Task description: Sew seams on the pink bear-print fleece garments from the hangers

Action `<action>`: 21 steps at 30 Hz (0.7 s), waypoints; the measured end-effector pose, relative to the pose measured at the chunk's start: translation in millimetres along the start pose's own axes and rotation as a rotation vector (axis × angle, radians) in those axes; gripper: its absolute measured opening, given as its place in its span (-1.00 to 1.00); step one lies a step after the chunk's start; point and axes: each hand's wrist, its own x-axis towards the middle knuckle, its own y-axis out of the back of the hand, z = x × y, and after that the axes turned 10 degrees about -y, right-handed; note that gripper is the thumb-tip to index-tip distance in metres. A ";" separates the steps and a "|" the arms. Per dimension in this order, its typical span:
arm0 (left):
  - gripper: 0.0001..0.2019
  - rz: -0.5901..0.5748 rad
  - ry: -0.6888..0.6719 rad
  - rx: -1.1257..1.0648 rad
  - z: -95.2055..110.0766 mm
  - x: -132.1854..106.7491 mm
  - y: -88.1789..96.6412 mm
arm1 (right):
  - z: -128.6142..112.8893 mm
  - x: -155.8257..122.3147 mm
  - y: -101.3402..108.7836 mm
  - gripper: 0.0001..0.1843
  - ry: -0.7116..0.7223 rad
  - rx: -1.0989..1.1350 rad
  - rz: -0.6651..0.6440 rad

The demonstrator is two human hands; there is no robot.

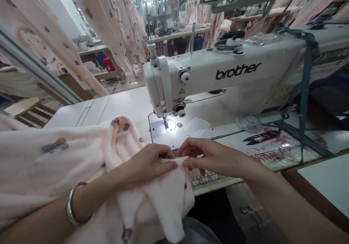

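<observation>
Pale pink plush fabric [81, 149] with small bear prints lies over the left of the sewing table and hangs down its front edge. My left hand [155, 160] pinches the fabric's upper edge between thumb and fingers. Close beside it, my right hand [203, 155] grips the corner of the same edge, thumb in front and fingers behind. Just beyond both hands stands a white sewing machine [196, 76], its presser foot [165, 123] over the lit needle plate [158, 128]. No fabric shows under the foot.
A ruler strip [209, 178] runs along the table's front edge. Right of the needle lie a white scrap [198, 127], a clear round plastic piece [248, 123] and red-handled thread snips [261, 137]. A wooden stool [24, 106] stands at left. A person [171, 7] is in the background.
</observation>
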 end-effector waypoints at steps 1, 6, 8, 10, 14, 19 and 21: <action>-0.79 0.007 -0.002 0.008 -0.1 -0.1 -1.2 | 0.1 -0.4 1.1 -0.81 -0.017 -0.015 -0.020; -0.79 0.044 0.030 0.034 0.9 0.9 -1.1 | 6.6 8.3 2.8 -0.86 -0.060 -0.006 -0.033; -0.78 0.049 0.054 0.022 -0.4 5.5 5.1 | 7.3 18.2 7.0 -0.86 -0.076 -0.002 -0.007; -0.75 0.062 0.109 0.027 -4.2 14.7 14.7 | 4.0 32.8 15.0 -0.87 -0.093 -0.039 0.029; -0.71 0.113 0.275 -0.017 -20.4 40.8 33.9 | -12.6 68.0 33.7 -0.91 -0.153 -0.136 0.103; -0.68 0.175 0.297 -0.028 -41.8 59.8 41.6 | -33.6 87.7 42.3 -0.80 -0.255 -0.221 0.217; -0.70 0.181 0.281 -0.022 -47.3 61.7 42.1 | -39.7 87.2 42.7 -0.73 -0.249 -0.214 0.220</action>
